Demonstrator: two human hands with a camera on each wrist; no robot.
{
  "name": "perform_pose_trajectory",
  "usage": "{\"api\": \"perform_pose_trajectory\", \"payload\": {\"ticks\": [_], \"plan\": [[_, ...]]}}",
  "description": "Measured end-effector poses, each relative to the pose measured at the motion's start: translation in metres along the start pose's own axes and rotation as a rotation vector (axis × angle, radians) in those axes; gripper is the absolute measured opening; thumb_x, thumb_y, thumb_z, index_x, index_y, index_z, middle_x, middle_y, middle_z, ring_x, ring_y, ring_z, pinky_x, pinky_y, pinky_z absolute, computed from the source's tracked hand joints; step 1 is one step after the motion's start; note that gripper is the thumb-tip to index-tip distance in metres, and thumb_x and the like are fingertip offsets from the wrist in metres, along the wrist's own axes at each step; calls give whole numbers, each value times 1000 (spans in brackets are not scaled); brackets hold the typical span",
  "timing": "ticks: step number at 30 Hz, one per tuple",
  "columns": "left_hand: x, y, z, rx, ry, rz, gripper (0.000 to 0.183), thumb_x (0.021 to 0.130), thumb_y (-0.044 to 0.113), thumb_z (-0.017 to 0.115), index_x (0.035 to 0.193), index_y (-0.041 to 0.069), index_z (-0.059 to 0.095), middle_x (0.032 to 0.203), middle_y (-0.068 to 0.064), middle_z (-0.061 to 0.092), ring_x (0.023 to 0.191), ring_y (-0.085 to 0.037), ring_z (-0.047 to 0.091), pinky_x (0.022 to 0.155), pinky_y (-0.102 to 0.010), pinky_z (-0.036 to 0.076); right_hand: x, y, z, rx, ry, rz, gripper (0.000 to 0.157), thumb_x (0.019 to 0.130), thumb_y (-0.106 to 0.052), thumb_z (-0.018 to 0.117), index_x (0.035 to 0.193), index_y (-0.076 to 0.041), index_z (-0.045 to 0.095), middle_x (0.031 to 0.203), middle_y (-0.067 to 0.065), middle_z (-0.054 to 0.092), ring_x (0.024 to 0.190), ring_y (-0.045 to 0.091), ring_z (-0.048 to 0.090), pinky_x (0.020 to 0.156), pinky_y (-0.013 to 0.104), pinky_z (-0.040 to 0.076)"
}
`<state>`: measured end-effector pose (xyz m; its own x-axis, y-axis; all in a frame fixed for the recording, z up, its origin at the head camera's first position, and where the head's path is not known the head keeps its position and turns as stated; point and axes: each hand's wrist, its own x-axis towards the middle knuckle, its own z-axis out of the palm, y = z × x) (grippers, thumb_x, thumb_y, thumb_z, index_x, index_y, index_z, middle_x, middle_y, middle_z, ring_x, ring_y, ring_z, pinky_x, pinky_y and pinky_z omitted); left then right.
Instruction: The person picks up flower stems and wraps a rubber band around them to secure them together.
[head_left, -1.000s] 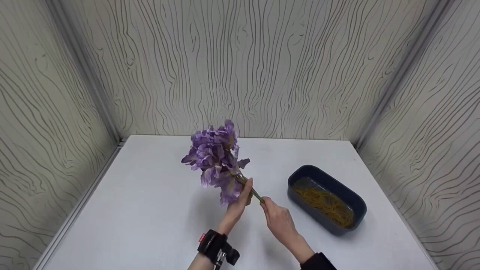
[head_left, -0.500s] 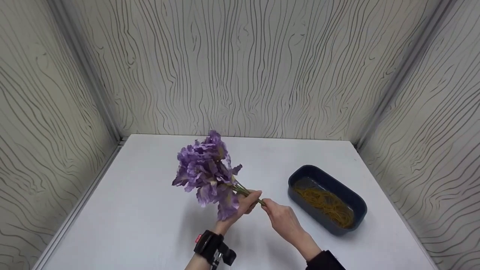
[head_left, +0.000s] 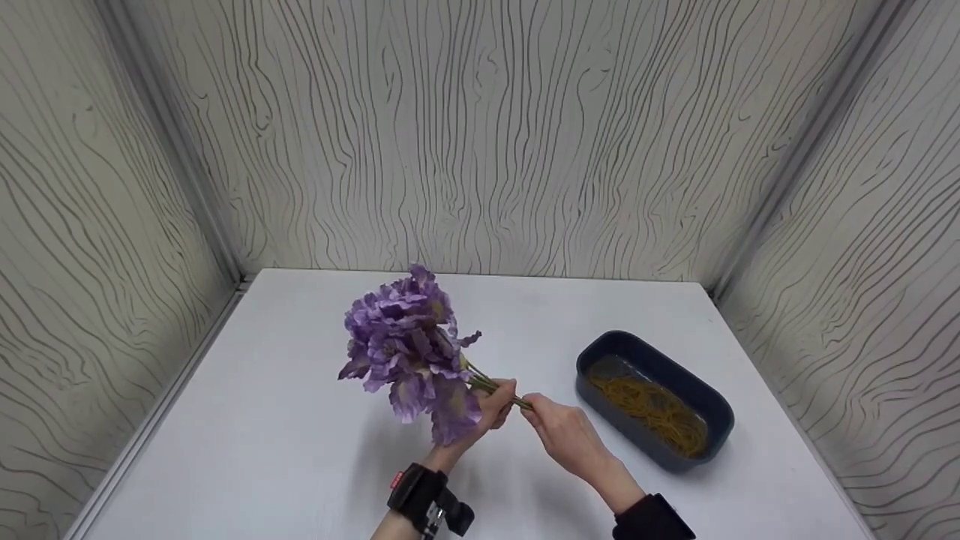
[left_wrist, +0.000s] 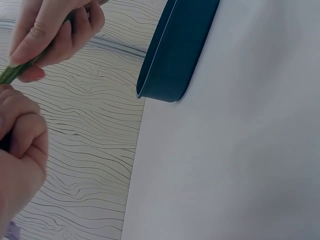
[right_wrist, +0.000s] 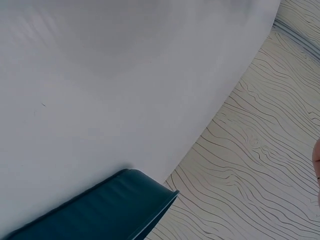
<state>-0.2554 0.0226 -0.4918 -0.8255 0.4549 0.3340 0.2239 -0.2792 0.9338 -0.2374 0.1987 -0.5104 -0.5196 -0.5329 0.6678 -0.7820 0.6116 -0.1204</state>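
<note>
This looks like a small work booth [head_left: 862, 247], though I can't tell where it is. A white counter [head_left: 285, 375] lies under the left grip [head_left: 496, 403] and right grip [head_left: 564, 433]. Walls [head_left: 480, 135] with wavy lines stand past them and on both sides, with grey strips [head_left: 169, 142] in the corners. A black gadget [head_left: 418, 491] is strapped just behind the left grip.

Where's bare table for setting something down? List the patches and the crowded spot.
Bare: the white table between the purple flowers and its left edge, and the far patch between flowers and blue container. Crowded: the middle, under the flowers, left grip and right grip.
</note>
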Motion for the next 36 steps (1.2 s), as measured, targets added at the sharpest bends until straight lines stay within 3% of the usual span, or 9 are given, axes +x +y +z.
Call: {"api": "perform_pose_trajectory", "payload": {"ticks": [5, 11, 16, 25, 29, 32, 36], "plan": [[-4, 2, -4, 79, 22, 126, 39, 95, 13, 46, 61, -4, 41, 48, -9, 34, 40, -13, 30, 38, -23, 24, 3, 1, 0, 60, -13, 33, 5, 90, -13, 58, 90, -12, 53, 69, -13, 38, 53, -1, 32, 45, 13, 27], [-5, 1, -10, 92, -42, 222, 34, 96, 3, 40, 62, -5, 39, 49, -15, 32, 39, -17, 28, 38, -26, 24, 4, 2, -1, 120, -28, 48, 5, 90, -14, 58, 93, -11, 55, 70, -12, 43, 53, 0, 36, 46, 15, 31], [-6, 1, -13, 84, -42, 249, 34, 96, 2, 39, 63, -5, 37, 49, -15, 31, 39, -19, 27, 37, -27, 22, 3, 7, -3, 150, -20, 83, 10, 88, -14, 60, 97, -9, 57, 77, -10, 49, 59, 2, 42, 50, 17, 38], [-9, 4, -15, 167, 54, 143, 38, 97, 8, 38, 61, -3, 37, 47, -16, 32, 39, -14, 30, 38, -23, 22, -14, 50, -18, 54, 70, 258, 14, 86, -6, 61, 100, -6, 59, 89, -4, 54, 76, 8, 50, 60, 24, 45], [-10, 3, -18, 175, 76, 168, 38, 97, 9, 39, 61, -1, 39, 47, -13, 34, 39, -13, 31, 38, -23, 22, -25, 74, -26, -12, 74, 381, 14, 86, -8, 61, 99, -3, 59, 89, 1, 55, 79, 11, 51, 62, 30, 45], [-10, 4, -19, 179, 46, 242, 35, 96, 4, 38, 62, -1, 38, 47, -13, 33, 40, -14, 30, 38, -23, 21, -35, 89, -30, -52, 54, 474, 13, 87, -8, 60, 99, -3, 58, 89, 3, 55, 79, 14, 51, 61, 34, 45], [-10, 6, -22, 208, 14, 279, 34, 96, 1, 37, 61, -1, 38, 47, -13, 34, 39, -15, 30, 37, -24, 22, -49, 104, -33, -88, 11, 534, 14, 87, -7, 60, 100, -1, 56, 86, 4, 52, 75, 15, 49, 58, 34, 43]]}}
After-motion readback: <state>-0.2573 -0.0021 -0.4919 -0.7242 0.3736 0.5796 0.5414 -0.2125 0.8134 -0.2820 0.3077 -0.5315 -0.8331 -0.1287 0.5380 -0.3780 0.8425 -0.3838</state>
